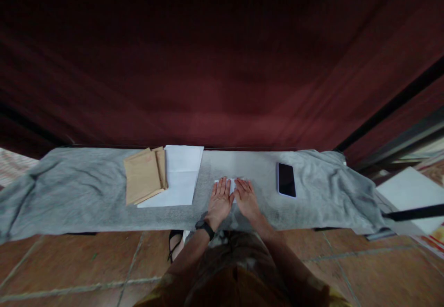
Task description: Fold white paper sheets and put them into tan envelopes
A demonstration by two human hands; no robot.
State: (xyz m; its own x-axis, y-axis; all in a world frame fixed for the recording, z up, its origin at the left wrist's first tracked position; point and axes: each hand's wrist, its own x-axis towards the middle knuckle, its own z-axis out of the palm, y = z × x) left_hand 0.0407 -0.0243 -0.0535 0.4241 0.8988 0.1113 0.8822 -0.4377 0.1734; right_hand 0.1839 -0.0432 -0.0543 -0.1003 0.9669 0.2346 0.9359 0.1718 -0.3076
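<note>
My left hand (220, 200) lies flat, fingers stretched forward, on a small folded piece of white paper (232, 186). Beside it my right hand (246, 198) presses flat on the same paper, the two thumbs close together. Most of the paper is hidden under both hands; a strip shows between them. To the left lie white paper sheets (183, 182), partly covered by a stack of brown paper envelopes (142, 177). A phone (286, 180) with a dark screen rests to the right of my right hand.
A grey cloth (93, 191) covers the narrow table, rumpled at both ends. Dark red fabric (222, 89) rises behind its far edge. White sheets (411, 196) and a dark bar (416, 212) are at the far right. Below is a tiled floor (114, 260).
</note>
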